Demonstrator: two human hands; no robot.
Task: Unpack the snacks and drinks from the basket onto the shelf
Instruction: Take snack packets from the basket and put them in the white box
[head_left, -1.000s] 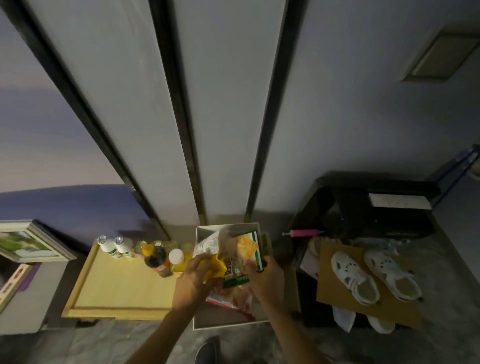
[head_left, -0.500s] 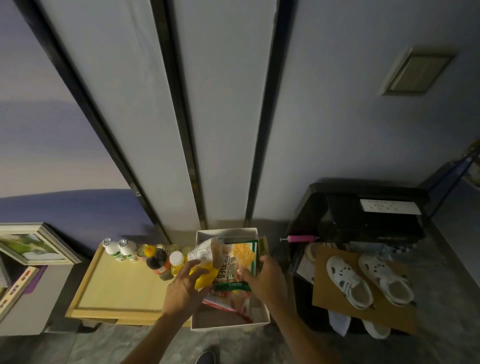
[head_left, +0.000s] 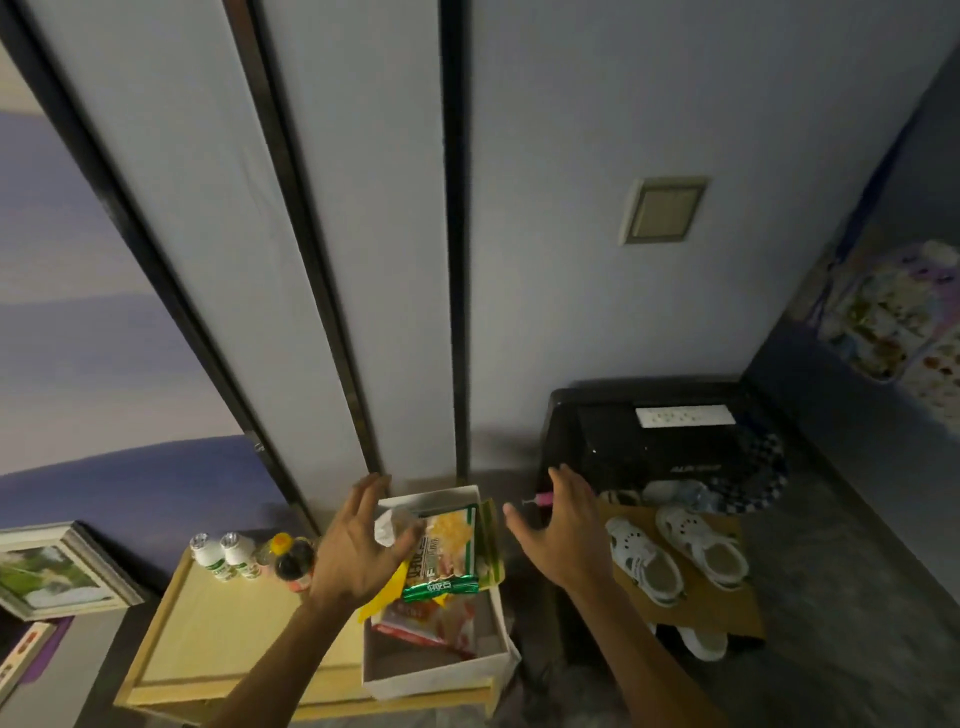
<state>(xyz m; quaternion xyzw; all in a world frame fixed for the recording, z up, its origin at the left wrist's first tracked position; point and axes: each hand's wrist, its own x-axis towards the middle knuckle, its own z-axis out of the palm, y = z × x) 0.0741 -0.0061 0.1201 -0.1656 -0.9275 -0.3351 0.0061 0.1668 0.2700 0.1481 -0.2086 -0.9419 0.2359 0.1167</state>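
Both hands hover spread and holding nothing, left hand (head_left: 358, 545) over the white basket (head_left: 431, 680), right hand (head_left: 558, 535) just right of it. The basket sits on the pale wooden shelf (head_left: 218, 639), holding a green-edged snack packet (head_left: 447, 558) whose print is too blurred to read. Two small green-labelled bottles (head_left: 224, 557) and a dark orange-capped bottle (head_left: 292, 558) stand at the shelf's back.
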